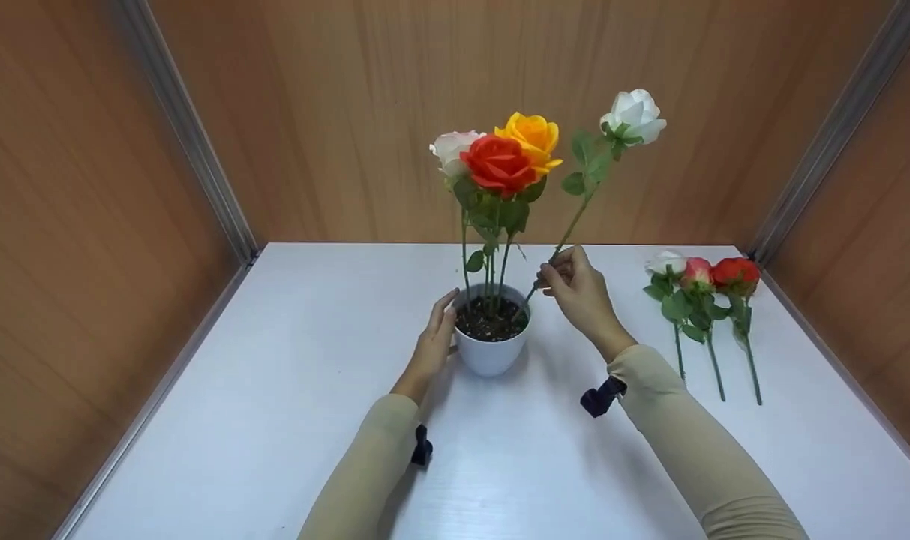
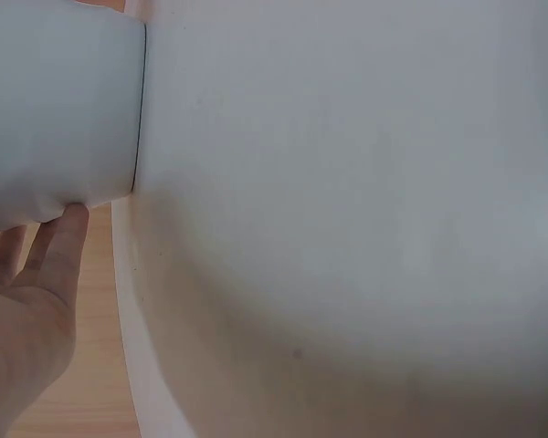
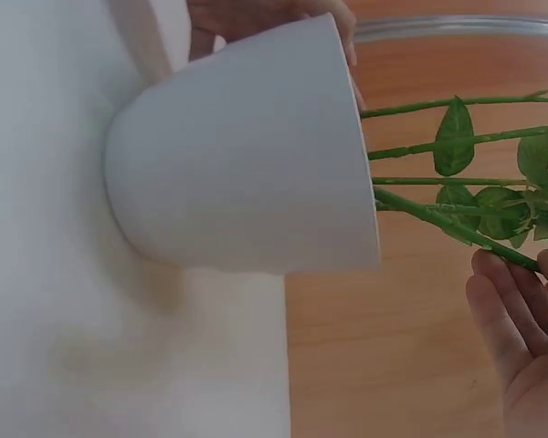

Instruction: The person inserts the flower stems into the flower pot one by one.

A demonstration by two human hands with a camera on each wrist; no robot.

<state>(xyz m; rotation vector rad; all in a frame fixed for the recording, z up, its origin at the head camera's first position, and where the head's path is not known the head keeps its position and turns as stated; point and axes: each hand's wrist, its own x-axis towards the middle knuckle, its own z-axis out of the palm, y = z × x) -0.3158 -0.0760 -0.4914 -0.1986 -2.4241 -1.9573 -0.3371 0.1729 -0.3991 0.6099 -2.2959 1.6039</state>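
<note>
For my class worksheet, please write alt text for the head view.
A person's right grip pinches a white rose by its stem, which slants into a white pot of soil where a red rose, a yellow rose and a pale rose stand. The left grip touches the pot's left side; three more roses lie on the white table at right.

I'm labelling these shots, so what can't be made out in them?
Head: how deep the held rose reaches; soil would hide any buried end.
Head: part of the potted pale rose, behind the potted red rose.
Left wrist: the rim of the pot, cut off by the left edge.
Right wrist: the soil, hidden by the pot's wall; part of the left hand, behind the pot.
</note>
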